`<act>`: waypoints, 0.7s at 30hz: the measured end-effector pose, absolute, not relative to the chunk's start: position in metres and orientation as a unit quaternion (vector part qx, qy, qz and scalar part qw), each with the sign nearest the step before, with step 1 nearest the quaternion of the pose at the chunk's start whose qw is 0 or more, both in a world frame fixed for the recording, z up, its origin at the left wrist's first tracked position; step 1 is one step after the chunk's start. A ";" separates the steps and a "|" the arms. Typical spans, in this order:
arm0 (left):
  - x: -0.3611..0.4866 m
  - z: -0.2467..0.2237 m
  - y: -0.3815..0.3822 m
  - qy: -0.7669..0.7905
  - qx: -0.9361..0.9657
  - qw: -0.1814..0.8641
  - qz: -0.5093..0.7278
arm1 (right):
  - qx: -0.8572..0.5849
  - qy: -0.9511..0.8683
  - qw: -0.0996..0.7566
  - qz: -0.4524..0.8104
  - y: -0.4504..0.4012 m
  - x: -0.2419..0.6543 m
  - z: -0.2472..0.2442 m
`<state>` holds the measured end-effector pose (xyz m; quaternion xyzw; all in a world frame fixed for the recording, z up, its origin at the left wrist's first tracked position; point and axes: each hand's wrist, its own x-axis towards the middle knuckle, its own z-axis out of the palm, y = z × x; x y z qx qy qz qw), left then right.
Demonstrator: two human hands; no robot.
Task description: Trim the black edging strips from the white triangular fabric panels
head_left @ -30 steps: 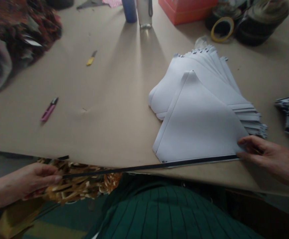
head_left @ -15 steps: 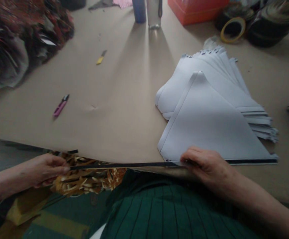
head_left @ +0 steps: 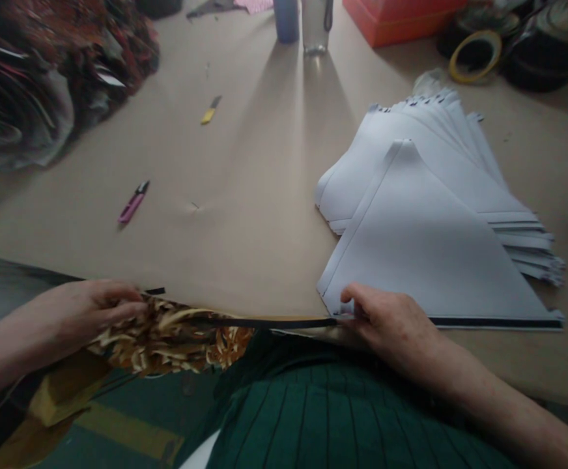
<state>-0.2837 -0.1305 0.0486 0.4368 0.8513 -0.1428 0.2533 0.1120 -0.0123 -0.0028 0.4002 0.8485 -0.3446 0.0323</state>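
Observation:
A long black strip (head_left: 274,322) runs along the lower edge of a white triangular sheet (head_left: 425,247), which lies on top of a fanned stack of similar white triangles (head_left: 460,150). My right hand (head_left: 386,319) pinches the strip at the sheet's lower left corner. My left hand (head_left: 88,306) is shut on the strip's far end at the table edge, above a gold-brown frayed fabric (head_left: 167,339) in my lap. Part of the strip is hidden by my fingers.
A tan-covered table (head_left: 215,260) holds pink thread snips (head_left: 132,203), a yellow-handled cutter (head_left: 210,112), a fabric heap (head_left: 54,78), a blue bottle (head_left: 286,19), a glass bottle (head_left: 314,26), a red box (head_left: 401,19) and a yellow tape roll (head_left: 475,57).
My right hand has slid left along the black strip, from the triangle's right corner to its left corner. The left hand has stayed near the table edge, and the view has shifted slightly.

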 end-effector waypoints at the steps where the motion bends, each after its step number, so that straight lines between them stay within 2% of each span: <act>1: -0.276 0.053 -0.129 0.838 0.465 0.235 -0.161 | 0.403 0.831 0.017 -0.384 -0.012 0.115 -0.001; 3: -0.249 0.060 -0.125 0.799 0.529 0.241 -0.155 | 0.399 0.797 -0.005 -0.453 -0.013 0.121 0.005; 6: -0.189 0.064 -0.113 0.701 0.596 0.384 -0.068 | 0.382 0.780 -0.009 -0.496 -0.016 0.128 0.011; 7: -0.168 0.062 -0.107 0.666 0.632 0.394 -0.028 | 0.377 0.781 -0.012 -0.498 -0.018 0.130 0.012; 9: -0.130 0.053 -0.095 0.618 0.696 0.365 0.010 | 0.374 0.787 -0.027 -0.490 -0.021 0.132 0.011; 15: -0.071 0.024 -0.074 0.563 0.783 0.254 -0.077 | 0.364 0.836 -0.087 -0.402 -0.027 0.135 0.007; 21: -0.067 0.019 -0.068 0.547 0.798 0.230 -0.103 | 0.397 0.796 -0.017 -0.457 -0.036 0.128 0.002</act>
